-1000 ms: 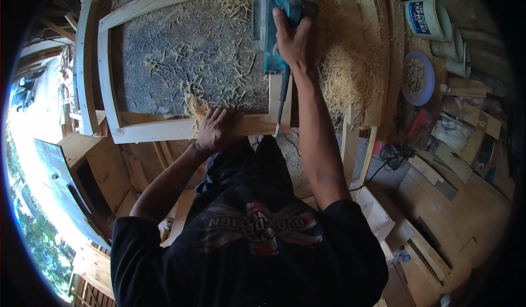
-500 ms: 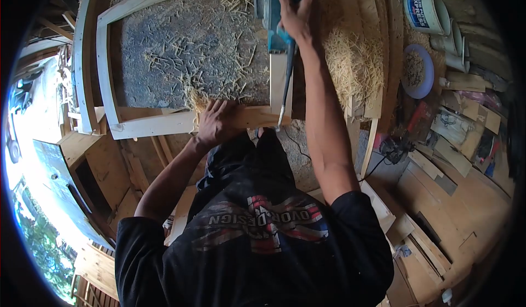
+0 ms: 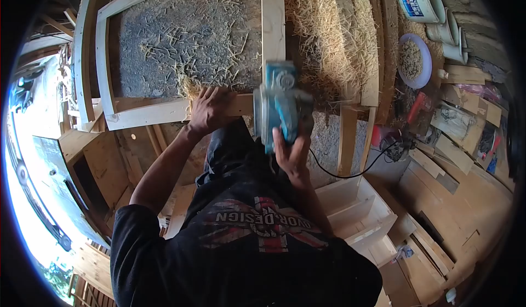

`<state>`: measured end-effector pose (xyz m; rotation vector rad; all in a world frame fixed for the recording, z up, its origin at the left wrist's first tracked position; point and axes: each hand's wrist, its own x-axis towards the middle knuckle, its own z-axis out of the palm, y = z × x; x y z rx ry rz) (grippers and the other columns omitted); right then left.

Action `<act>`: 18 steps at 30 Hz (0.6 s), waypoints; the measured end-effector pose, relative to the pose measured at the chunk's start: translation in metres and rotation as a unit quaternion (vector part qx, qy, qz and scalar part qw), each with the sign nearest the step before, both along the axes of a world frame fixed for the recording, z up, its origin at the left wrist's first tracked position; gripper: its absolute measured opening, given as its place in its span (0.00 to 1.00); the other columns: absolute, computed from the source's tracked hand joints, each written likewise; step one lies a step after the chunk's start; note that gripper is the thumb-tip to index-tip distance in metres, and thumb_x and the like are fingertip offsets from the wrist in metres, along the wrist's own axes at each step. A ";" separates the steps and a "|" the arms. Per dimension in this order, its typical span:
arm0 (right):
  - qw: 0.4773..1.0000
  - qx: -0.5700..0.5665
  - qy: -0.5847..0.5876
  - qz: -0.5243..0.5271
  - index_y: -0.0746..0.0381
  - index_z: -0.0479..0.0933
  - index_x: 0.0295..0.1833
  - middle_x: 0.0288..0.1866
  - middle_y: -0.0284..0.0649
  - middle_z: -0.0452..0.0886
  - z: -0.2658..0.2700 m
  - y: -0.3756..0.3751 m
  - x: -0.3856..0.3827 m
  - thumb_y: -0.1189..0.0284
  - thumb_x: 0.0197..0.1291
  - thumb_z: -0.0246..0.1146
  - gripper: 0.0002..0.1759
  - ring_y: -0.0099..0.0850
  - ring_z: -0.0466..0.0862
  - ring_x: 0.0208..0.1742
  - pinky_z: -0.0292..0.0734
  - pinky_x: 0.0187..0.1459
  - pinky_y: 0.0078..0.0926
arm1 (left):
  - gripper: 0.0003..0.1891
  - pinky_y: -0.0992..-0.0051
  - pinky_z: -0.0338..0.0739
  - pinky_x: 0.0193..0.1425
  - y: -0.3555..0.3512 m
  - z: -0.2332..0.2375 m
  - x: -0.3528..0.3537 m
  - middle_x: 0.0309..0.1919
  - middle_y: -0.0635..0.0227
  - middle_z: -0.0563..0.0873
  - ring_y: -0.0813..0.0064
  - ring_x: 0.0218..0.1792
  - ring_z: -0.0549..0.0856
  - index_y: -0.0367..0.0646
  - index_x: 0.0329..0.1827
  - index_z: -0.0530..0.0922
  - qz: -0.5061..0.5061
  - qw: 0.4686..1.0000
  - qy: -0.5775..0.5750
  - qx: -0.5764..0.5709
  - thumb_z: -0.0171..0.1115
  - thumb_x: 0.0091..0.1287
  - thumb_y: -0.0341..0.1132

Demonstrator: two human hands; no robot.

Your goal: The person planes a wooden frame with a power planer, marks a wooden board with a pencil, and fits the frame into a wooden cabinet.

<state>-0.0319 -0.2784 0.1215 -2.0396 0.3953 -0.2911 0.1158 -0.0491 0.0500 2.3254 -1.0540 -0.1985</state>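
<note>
A pale wooden frame [image 3: 156, 115] lies on the dark, shaving-strewn workbench [image 3: 164, 60]. My left hand [image 3: 210, 108] is closed over its near rail, fingers resting on the top edge beside a tuft of shavings. In my right hand [image 3: 291, 151] is the rear handle of a teal electric planer [image 3: 280, 96], slightly blurred. The planer sits over the near end of the frame's right-hand rail [image 3: 274, 22] and covers that corner. A black cord [image 3: 350, 175] trails off to the right.
Curly wood shavings [image 3: 323, 49] are heaped right of the frame. Beyond lie a purple basin [image 3: 428, 60], white buckets [image 3: 419, 3], a red tool [image 3: 419, 107] and board offcuts. A divided wooden box [image 3: 350, 208] stands at my right side.
My right hand has drawn the planer back toward my body, from the rail's far part to its near end. My left hand stays on the near rail.
</note>
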 end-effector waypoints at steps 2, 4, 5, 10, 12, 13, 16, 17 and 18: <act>0.998 0.054 0.041 0.007 0.67 0.80 0.50 0.34 0.42 0.85 0.014 0.000 -0.027 0.69 0.70 0.70 0.13 0.29 0.85 0.28 0.79 0.29 0.33 | 0.32 0.57 0.73 0.59 0.002 -0.004 -0.004 0.52 0.65 0.83 0.58 0.53 0.81 0.45 0.56 0.85 0.002 1.000 -0.006 0.000 0.81 0.51 0.52; 0.995 0.068 0.072 -0.006 0.67 0.80 0.49 0.32 0.43 0.85 0.015 -0.005 -0.063 0.68 0.68 0.71 0.14 0.36 0.87 0.28 0.80 0.31 0.35 | 0.45 0.49 0.67 0.72 0.011 -0.010 -0.014 0.65 0.60 0.79 0.52 0.66 0.77 0.49 0.73 0.78 0.016 0.998 0.027 0.057 0.84 0.48 0.49; 0.991 0.082 0.105 -0.017 0.66 0.81 0.49 0.30 0.45 0.85 0.014 -0.010 -0.073 0.68 0.66 0.72 0.14 0.43 0.88 0.29 0.81 0.34 0.36 | 0.45 0.49 0.67 0.72 0.018 -0.011 -0.015 0.65 0.60 0.79 0.52 0.66 0.77 0.49 0.73 0.78 0.018 0.998 0.010 0.055 0.84 0.48 0.49; 0.999 -0.032 0.005 -0.017 0.67 0.81 0.44 0.25 0.42 0.83 0.050 -0.043 -0.108 0.69 0.67 0.71 0.12 0.36 0.85 0.24 0.79 0.29 0.34 | 0.43 0.43 0.50 0.84 0.070 -0.016 -0.031 0.84 0.57 0.61 0.51 0.82 0.64 0.55 0.85 0.64 0.116 0.976 -0.112 0.146 0.68 0.64 0.35; 0.999 -0.028 -0.021 -0.036 0.68 0.80 0.40 0.20 0.39 0.81 0.053 -0.057 -0.131 0.70 0.69 0.71 0.11 0.28 0.81 0.18 0.77 0.25 0.31 | 0.40 0.41 0.46 0.86 0.064 0.007 -0.031 0.85 0.60 0.63 0.52 0.84 0.62 0.55 0.85 0.65 0.121 0.976 -0.102 0.149 0.55 0.66 0.21; 0.998 -0.042 -0.022 -0.045 0.68 0.80 0.40 0.20 0.38 0.80 0.053 -0.066 -0.141 0.70 0.69 0.70 0.11 0.28 0.80 0.17 0.76 0.24 0.31 | 0.40 0.41 0.46 0.86 0.058 0.029 -0.026 0.85 0.60 0.63 0.52 0.84 0.62 0.55 0.85 0.65 0.123 0.975 -0.116 0.146 0.55 0.66 0.21; 0.996 0.004 -0.009 -0.092 0.68 0.79 0.41 0.19 0.37 0.79 0.071 -0.073 -0.161 0.70 0.70 0.69 0.12 0.27 0.79 0.17 0.75 0.23 0.29 | 0.42 0.38 0.47 0.86 0.048 0.106 -0.014 0.83 0.58 0.66 0.51 0.84 0.62 0.52 0.84 0.65 0.119 0.966 -0.143 0.181 0.50 0.63 0.16; 0.989 0.066 0.012 -0.129 0.69 0.78 0.43 0.19 0.36 0.79 0.076 -0.074 -0.165 0.70 0.71 0.69 0.12 0.26 0.79 0.17 0.76 0.23 0.28 | 0.41 0.38 0.53 0.85 0.046 0.142 -0.005 0.83 0.57 0.66 0.51 0.82 0.65 0.49 0.83 0.65 0.112 0.961 -0.156 0.199 0.51 0.63 0.16; 0.993 0.033 0.007 -0.117 0.69 0.77 0.45 0.19 0.35 0.78 0.068 -0.082 -0.176 0.70 0.72 0.67 0.12 0.25 0.79 0.17 0.75 0.22 0.26 | 0.38 0.41 0.60 0.82 0.048 0.169 0.010 0.78 0.54 0.73 0.51 0.78 0.72 0.47 0.80 0.70 0.106 0.960 -0.195 0.172 0.52 0.62 0.17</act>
